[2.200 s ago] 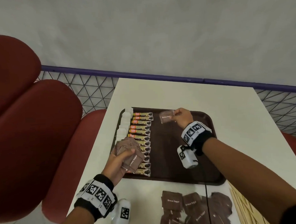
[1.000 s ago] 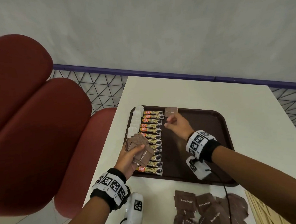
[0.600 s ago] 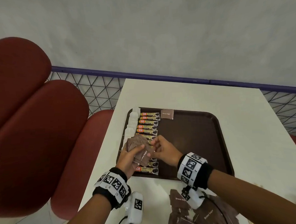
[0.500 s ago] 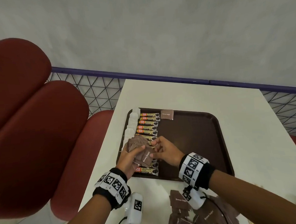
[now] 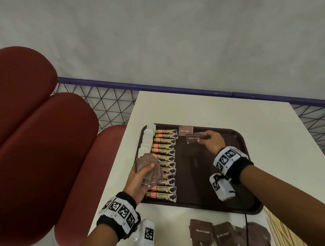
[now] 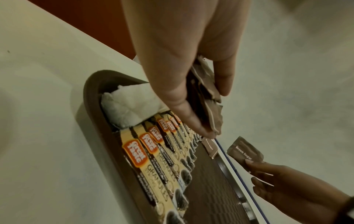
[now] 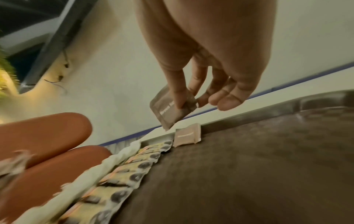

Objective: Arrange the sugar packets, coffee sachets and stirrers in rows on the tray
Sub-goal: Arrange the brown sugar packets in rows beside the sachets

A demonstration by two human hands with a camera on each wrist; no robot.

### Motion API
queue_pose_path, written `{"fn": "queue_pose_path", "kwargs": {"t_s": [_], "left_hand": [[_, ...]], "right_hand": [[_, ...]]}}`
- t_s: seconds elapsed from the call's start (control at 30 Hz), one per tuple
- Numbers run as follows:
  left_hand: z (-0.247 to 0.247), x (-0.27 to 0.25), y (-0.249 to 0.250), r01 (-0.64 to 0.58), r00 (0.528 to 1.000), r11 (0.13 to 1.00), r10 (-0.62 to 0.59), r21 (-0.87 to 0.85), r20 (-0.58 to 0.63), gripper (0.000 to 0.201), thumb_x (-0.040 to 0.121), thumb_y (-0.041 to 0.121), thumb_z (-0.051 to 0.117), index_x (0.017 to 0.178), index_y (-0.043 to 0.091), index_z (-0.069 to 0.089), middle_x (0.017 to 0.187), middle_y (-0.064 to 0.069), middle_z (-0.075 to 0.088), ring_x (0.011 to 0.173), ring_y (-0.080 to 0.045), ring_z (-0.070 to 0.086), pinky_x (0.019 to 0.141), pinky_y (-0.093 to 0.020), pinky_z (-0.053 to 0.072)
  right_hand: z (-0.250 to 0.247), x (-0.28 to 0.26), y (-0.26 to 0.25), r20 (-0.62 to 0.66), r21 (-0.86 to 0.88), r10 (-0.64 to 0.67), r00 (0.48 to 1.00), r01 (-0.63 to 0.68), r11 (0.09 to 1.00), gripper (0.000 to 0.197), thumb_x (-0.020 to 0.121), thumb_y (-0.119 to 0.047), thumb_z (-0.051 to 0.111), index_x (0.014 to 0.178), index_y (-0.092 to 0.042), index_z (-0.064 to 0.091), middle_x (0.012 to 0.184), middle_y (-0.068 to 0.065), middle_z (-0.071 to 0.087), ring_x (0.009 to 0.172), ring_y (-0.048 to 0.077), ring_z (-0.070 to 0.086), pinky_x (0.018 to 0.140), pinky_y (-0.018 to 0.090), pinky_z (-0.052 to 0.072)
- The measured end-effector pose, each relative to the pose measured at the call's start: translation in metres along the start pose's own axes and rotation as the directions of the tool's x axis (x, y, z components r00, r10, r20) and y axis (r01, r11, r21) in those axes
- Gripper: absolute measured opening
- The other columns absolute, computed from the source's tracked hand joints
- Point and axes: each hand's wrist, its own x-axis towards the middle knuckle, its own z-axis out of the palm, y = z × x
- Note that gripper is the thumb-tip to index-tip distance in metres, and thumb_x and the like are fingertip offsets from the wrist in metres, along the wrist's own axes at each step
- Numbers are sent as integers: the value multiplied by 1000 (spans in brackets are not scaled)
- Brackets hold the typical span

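On the white table (image 5: 203, 110) rests a brown tray (image 5: 237, 136). Its left side carries a column of white packets (image 5: 147, 140), then a row of coffee sachets (image 5: 164, 152) printed "Great Taste GRANULES". One "Brown Sugar" packet (image 5: 185, 130) lies flat at the tray's far edge. The left hand (image 5: 139, 180) grips a stack of brown packets (image 5: 150, 166) above the sachets. The right hand (image 5: 212, 139) pinches a single "Brown Sugar" sachet (image 5: 194, 138) in the air, just beside the placed one. Loose "Brown Sugar" packets (image 5: 222, 234) and wooden stirrers (image 5: 283, 232) lie on the table near the tray.

Probably a café: red padded seats (image 5: 39, 145), white table (image 5: 212, 110).
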Motion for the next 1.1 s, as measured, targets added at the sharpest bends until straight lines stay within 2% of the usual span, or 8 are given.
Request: {"fn": "queue_pose_path", "kwargs": {"t_s": [0.17,0.27,0.37,0.47,0.6,0.7,0.93,1.1], "left_hand": [[-3,-1,5,8,1000,1000,-8,-18,18,44,84,11,61,127,14,53,122,-19,61,103,-31,63,74,-37,58],[-7,0,8,12,1000,1000,-12,-19,3,45,83,12,62,127,15,53,123,-21,60,107,-34,61,79,-41,57],[-11,-1,10,12,1000,1000,-12,-13,2,50,79,13,64,127,14,53,123,-22,60,109,-36,60,89,-48,51],[-13,-2,11,3,1000,1000,-3,-21,10,50,77,13,63,126,12,54,116,-19,64,99,-31,64,88,-46,51],[-15,-3,12,12,999,999,-10,-46,35,50,76,12,61,126,9,53,115,-20,65,99,-31,65,90,-46,49],[-16,-5,13,26,998,999,-24,-36,56,51,74,12,59,124,7,54,117,-21,63,102,-33,62,94,-48,46],[-16,-4,13,25,998,998,-21,-62,61,43,82,2,48,125,4,52,113,-21,63,98,-31,63,91,-45,48],[-14,-3,12,-5,1000,1000,5,-17,16,43,86,-2,50,127,9,51,123,-22,60,102,-32,62,82,-42,54]], "right_hand": [[15,38,1,-27,2,134,991,-134,991,27,79,-11,70,104,-4,64,110,15,65,104,30,59,84,29,43],[30,48,3,-6,-25,160,987,-160,987,27,78,-10,71,103,-2,64,106,15,65,96,28,59,82,28,43],[44,55,5,14,-79,165,986,-163,983,13,79,-9,69,90,-5,64,94,13,61,86,25,56,76,29,43],[50,60,4,9,-213,150,989,-145,966,7,82,-10,61,76,-10,56,89,13,58,83,28,56,73,31,43],[54,68,5,14,-354,156,988,-140,924,19,83,-21,62,99,-12,63,108,15,64,100,33,59,87,36,50],[58,71,4,5,-420,146,989,-131,898,24,84,-26,63,103,-12,61,112,15,62,106,34,57,92,39,48],[61,70,8,-57,-378,109,992,-123,917,26,87,-22,59,106,-8,50,111,19,60,108,36,52,94,45,44],[58,62,8,-140,-376,41,989,-92,922,36,91,-32,53,115,-6,44,119,18,56,114,35,47,91,43,41]]}}
